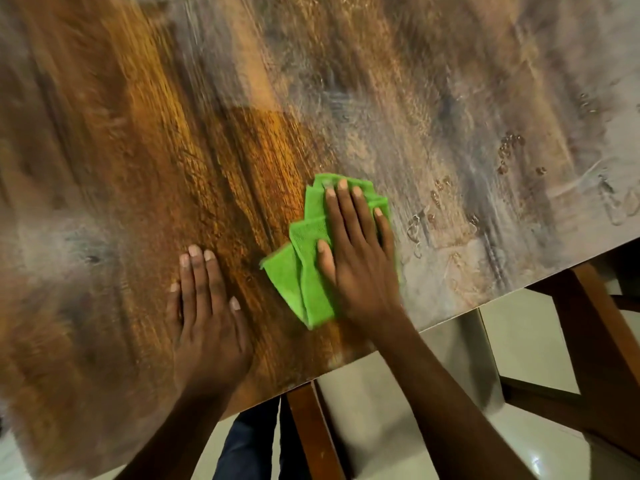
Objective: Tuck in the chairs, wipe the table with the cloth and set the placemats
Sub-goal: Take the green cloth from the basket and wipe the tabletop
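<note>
Right hand flat, hiding much of cloth, table blurred

Pretty sure this is someone's dining room at home. A big wood-grain table is filling most of the view, brown wooden chair frames are sitting under its edge, and glossy cream floor tiles are showing below. Water droplets are sitting on the tabletop.

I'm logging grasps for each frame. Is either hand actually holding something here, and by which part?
Neither grips anything. The right hand presses flat on the middle of the green cloth; the left hand rests flat on the table.
</note>
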The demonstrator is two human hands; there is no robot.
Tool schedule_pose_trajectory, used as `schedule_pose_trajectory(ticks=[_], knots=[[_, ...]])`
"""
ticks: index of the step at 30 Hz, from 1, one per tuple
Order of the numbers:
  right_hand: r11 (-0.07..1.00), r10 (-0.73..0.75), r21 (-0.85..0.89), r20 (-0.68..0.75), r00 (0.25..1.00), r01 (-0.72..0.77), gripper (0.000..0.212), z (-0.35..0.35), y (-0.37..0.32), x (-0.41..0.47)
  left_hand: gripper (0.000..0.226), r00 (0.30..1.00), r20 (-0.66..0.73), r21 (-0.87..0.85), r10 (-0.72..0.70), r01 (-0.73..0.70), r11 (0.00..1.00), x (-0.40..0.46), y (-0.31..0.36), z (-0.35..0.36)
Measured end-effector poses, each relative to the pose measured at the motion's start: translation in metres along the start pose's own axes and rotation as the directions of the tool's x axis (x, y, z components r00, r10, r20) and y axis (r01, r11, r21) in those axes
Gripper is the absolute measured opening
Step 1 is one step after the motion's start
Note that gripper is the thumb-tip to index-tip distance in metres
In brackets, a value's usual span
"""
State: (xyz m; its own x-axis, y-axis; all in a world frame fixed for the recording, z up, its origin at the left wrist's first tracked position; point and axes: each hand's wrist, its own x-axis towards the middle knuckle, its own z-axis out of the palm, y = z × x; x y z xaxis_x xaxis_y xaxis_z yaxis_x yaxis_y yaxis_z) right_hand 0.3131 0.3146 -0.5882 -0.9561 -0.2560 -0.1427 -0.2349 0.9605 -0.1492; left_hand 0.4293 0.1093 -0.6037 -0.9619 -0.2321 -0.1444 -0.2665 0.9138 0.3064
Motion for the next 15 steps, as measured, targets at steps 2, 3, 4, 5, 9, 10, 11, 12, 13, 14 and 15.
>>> schedule_pose_trajectory(ticks=[2,3,4,5,9,10,11,12,13,14,15], knots=[[0.999,-0.039,0.008,-0.047,0.998,0.039,0.068,-0.003,-0.002,0.05,0.07,1.0,0.001,0.005,-0.004,0.004,1.0,0.0,0.001,0.0],[0.999,-0.049,0.003,-0.065,0.997,0.05,0.068,-0.005,-0.003,0.071,0.069,1.0,-0.001,0.009,-0.006,0.006,1.0,0.0,0.0,0.001],[0.998,-0.056,-0.003,-0.078,0.995,0.056,0.068,-0.005,-0.004,0.086,0.069,1.0,-0.004,0.01,-0.009,0.009,1.0,0.0,0.0,0.001],[0.998,-0.058,-0.004,-0.085,0.995,0.058,0.068,-0.004,-0.004,0.093,0.069,1.0,-0.008,0.011,-0.01,0.01,1.0,0.0,0.001,0.001],[0.997,-0.068,0.017,-0.086,0.994,0.07,0.065,-0.001,0.007,0.06,0.069,1.0,-0.022,0.003,0.001,-0.001,1.0,0.0,0.003,0.0],[0.998,-0.056,0.025,-0.073,0.996,0.057,0.065,-0.001,0.011,0.043,0.069,1.0,-0.021,-0.001,0.0,0.0,1.0,-0.001,0.003,0.0],[0.999,-0.04,0.031,-0.054,0.998,0.042,0.065,0.0,0.015,0.023,0.069,1.0,-0.02,-0.007,-0.005,0.004,1.0,-0.001,0.003,0.0],[0.999,-0.027,0.032,-0.036,0.999,0.028,0.065,0.001,0.019,0.002,0.069,1.0,-0.02,-0.015,-0.008,0.008,1.0,-0.001,0.003,0.0],[0.999,-0.015,0.032,-0.02,1.0,0.016,0.066,0.002,0.023,-0.019,0.069,1.0,-0.019,-0.021,-0.01,0.01,1.0,-0.001,0.003,0.0],[0.999,-0.009,0.032,-0.003,1.0,0.009,0.067,0.004,0.027,-0.038,0.069,1.0,-0.016,-0.026,-0.011,0.01,1.0,-0.002,0.003,0.001],[1.0,-0.009,0.028,0.012,1.0,0.009,0.067,0.005,0.031,-0.055,0.069,1.0,-0.014,-0.026,-0.009,0.008,1.0,-0.002,0.003,0.002]])
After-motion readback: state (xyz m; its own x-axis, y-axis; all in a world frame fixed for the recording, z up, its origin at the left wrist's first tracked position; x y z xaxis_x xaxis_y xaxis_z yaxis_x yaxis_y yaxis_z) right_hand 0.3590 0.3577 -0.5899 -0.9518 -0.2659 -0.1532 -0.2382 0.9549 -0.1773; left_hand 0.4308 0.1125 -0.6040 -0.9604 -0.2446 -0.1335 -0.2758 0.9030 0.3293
